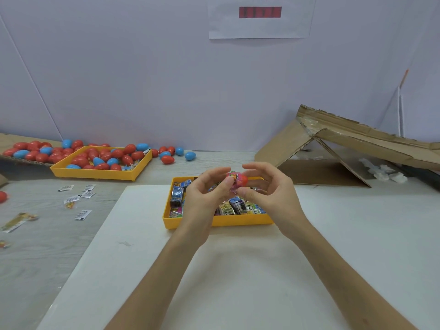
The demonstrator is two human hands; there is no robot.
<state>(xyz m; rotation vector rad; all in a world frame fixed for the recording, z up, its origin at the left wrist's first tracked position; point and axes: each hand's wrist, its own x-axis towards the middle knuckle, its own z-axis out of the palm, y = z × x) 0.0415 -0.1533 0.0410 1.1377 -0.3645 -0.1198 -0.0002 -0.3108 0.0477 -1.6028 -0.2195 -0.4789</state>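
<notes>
1. The pale wall (142, 79) rises behind the near yellow tray (214, 222), with a paper notice (259, 25) taped on it high above the tray.
2. The grey wood surface (47, 258) carries everything. A white mat (238, 270) lies under the tray's near side and probably marks the working area.
3. A torn, collapsed cardboard box (333, 148) lies to the right of the tray and beyond it.
4. A second yellow tray (100, 174), left of the near one and farther back, holds red and blue plastic eggs (102, 158). More have spilled around it, so it looks like the supply or the output pile.
5. The near tray holds wrapped packets, kept directly under the hands, probably for a short reach.
6. The left hand (202, 198) is raised above the tray, its fingers pinching a pink packet (232, 179).
7. The right hand (266, 189) faces it, fingers curled round a red egg shell (243, 181). The packet touches the shell, seemingly so it can be pushed inside.
8. Small sachets (78, 198) are scattered well left of the tray.
</notes>
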